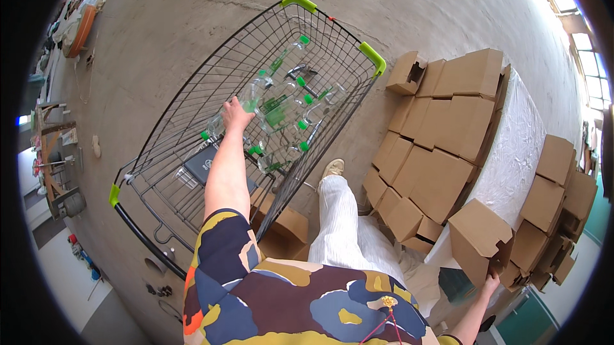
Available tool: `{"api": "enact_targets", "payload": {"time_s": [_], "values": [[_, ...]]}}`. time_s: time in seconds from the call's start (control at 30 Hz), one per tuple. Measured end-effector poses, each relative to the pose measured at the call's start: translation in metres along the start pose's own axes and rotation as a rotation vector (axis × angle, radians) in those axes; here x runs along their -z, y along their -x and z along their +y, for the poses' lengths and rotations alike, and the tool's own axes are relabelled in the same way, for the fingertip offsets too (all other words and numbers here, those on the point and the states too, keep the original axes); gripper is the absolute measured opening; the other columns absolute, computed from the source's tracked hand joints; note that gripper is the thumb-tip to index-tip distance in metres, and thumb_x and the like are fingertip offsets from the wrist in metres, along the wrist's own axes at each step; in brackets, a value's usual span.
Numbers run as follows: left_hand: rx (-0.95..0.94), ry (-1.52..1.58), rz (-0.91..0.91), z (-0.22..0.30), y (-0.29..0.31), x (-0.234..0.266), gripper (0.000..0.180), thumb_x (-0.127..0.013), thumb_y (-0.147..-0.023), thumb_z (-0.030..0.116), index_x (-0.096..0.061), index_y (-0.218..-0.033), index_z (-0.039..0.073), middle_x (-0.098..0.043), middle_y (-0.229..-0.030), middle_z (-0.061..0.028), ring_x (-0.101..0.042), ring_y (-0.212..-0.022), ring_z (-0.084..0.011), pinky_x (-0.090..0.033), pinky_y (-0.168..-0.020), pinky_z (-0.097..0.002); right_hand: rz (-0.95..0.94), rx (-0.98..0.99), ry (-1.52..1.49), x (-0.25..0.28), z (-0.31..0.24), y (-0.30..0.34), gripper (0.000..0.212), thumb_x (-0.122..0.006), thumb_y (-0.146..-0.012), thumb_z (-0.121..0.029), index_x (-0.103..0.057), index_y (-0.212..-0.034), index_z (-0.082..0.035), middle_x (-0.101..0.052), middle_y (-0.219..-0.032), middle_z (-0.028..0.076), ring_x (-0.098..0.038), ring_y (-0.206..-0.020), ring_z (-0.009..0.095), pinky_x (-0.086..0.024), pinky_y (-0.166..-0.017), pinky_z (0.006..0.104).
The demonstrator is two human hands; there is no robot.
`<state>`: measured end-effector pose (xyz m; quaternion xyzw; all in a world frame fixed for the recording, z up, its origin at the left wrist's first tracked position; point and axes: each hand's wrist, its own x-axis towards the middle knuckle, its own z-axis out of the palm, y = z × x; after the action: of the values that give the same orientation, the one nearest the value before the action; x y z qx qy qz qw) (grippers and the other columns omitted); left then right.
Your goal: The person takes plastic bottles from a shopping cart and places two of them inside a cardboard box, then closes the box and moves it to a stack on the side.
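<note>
My left hand (pixel 237 115) reaches into a black wire shopping cart (pixel 211 63) with green corner pieces. Its fingers are closed at the lower end of a clear plastic bottle (pixel 253 93) with a green cap. Around it in the cart lie several similar bottles (pixel 286 57), at various angles. Low at the right, my right hand (pixel 491 283) grips the edge of an open cardboard box (pixel 476 237). The box is tilted, and its inside is mostly hidden.
Stacked cardboard boxes (pixel 441 121) stand right of the cart, beside a plastic-wrapped block (pixel 519 143). More boxes (pixel 555 178) are piled at the far right. Another open box (pixel 281 226) sits under the cart's near side. A wooden stand (pixel 54 153) is at the far left.
</note>
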<state>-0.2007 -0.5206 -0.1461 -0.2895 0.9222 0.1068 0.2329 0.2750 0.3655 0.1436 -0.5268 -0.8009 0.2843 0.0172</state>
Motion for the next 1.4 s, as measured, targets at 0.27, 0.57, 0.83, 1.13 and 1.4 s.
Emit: {"api": "enact_targets", "payload": {"time_s": [0.27,0.57,0.83,1.13,1.4], "values": [[0.017,0.176,0.019,-0.005,-0.005,-0.025,0.073,-0.083,-0.064,0.039,-0.057,-0.119,-0.001,-0.061,-0.114,-0.0222,-0.064,-0.102,-0.0371,-0.053,-0.087,-0.0421,0.003,0.023,0.154,-0.001,-0.016,0.006,0.042,-0.046,-0.080,0.008,-0.065,-0.117,0.007,-0.069,-0.109,0.016,-0.065,-0.101,0.024,-0.049,-0.092,0.0331],[0.393,1.518,-0.595,-0.015,0.085,0.002,0.053,-0.069,-0.080,0.045,-0.057,-0.112,0.004,-0.064,-0.090,-0.0123,-0.065,-0.075,-0.0262,-0.055,-0.058,-0.0344,0.104,0.046,0.168,-0.018,-0.005,0.003,0.039,-0.050,-0.082,0.001,-0.066,-0.118,0.004,-0.070,-0.112,0.015,-0.065,-0.104,0.023,-0.048,-0.094,0.0331],[-0.176,1.574,-0.677,0.062,0.227,0.079,0.051,-0.072,-0.082,0.033,-0.053,-0.122,0.008,-0.065,-0.099,-0.0086,-0.067,-0.081,-0.0251,-0.059,-0.071,-0.0377,0.200,0.091,0.356,-0.035,-0.049,0.048,0.044,-0.061,-0.082,-0.024,-0.064,-0.124,-0.010,-0.068,-0.113,0.017,-0.064,-0.107,0.033,-0.049,-0.094,0.0406],[-1.306,0.772,-0.915,0.275,0.524,0.153,0.072,-0.078,-0.070,0.021,-0.051,-0.133,0.002,-0.063,-0.100,-0.0059,-0.064,-0.093,-0.0192,-0.053,-0.081,-0.0355,0.136,0.174,0.245,-0.022,-0.081,0.071,0.042,-0.055,-0.079,-0.013,-0.063,-0.119,-0.001,-0.062,-0.114,0.027,-0.062,-0.101,0.043,-0.050,-0.089,0.0496],[-1.868,-0.189,-0.265,0.388,0.684,0.101,0.064,-0.076,-0.071,0.022,-0.053,-0.129,0.006,-0.059,-0.097,-0.0167,-0.062,-0.090,-0.0333,-0.049,-0.077,-0.0421,0.164,0.362,0.004,-0.017,-0.048,0.065,0.042,-0.052,-0.079,-0.007,-0.061,-0.119,-0.001,-0.061,-0.109,0.026,-0.063,-0.094,0.045,-0.052,-0.083,0.0512]]}}
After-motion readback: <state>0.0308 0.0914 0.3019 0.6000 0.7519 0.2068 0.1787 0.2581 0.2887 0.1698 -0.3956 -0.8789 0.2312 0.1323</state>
